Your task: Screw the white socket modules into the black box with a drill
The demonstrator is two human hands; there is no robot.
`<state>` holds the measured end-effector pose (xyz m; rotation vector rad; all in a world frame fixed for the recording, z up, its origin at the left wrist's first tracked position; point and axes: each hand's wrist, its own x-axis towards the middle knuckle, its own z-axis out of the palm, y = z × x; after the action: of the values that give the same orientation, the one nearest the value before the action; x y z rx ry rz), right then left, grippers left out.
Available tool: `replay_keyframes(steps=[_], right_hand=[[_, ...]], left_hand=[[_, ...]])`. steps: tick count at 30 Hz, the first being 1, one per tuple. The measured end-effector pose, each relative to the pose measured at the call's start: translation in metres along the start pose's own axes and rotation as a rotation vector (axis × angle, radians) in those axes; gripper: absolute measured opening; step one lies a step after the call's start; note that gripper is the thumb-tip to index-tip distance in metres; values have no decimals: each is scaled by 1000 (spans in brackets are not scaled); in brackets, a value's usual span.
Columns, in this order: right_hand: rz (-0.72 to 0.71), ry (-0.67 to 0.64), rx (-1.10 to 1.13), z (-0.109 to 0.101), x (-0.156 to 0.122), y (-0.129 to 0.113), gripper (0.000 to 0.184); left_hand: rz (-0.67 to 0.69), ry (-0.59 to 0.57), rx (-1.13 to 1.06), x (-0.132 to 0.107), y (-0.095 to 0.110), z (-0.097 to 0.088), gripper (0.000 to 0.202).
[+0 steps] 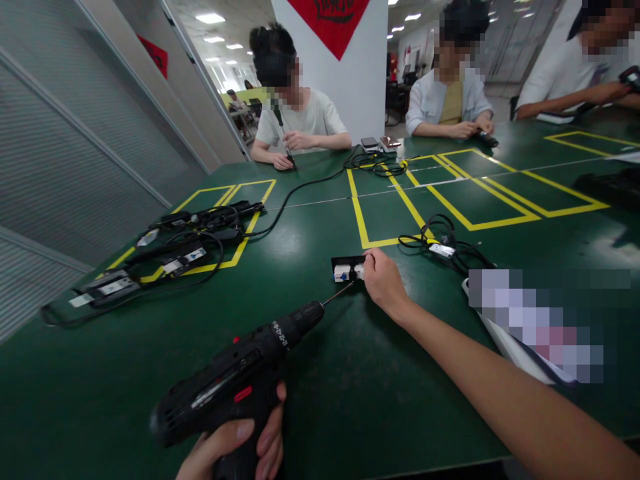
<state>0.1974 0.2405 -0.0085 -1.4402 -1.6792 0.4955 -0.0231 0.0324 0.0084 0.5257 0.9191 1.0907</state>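
Note:
My left hand (pixel 235 440) is wrapped round the handle of a black cordless drill (pixel 240 367) at the lower left. The drill points up and to the right, and a long thin bit (pixel 337 293) sticks out of its chuck. The bit's tip ends at the lower edge of a small black part with white and blue pieces on it (pixel 343 272); whether it touches cannot be told. From the right, my right hand (pixel 385 283) grips that part's right end with closed fingers, holding it at the tabletop. My fingers cover the end of the part.
Black cabled devices (pixel 170 250) lie at the left. A coiled cable (pixel 440 233) and a tablet-like slab (pixel 487 327) are at the right. Yellow tape rectangles (pixel 365 220) mark the green table (pixel 310 220). Several people sit opposite, one holding a screwdriver (pixel 277 113).

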Motion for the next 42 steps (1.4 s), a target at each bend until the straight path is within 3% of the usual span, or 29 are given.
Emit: replay_keyframes(steps=[42], right_hand=[[-11,9,6,1,-1,1,28]], left_hand=[[-5,-11,-18,0,1,0,28]])
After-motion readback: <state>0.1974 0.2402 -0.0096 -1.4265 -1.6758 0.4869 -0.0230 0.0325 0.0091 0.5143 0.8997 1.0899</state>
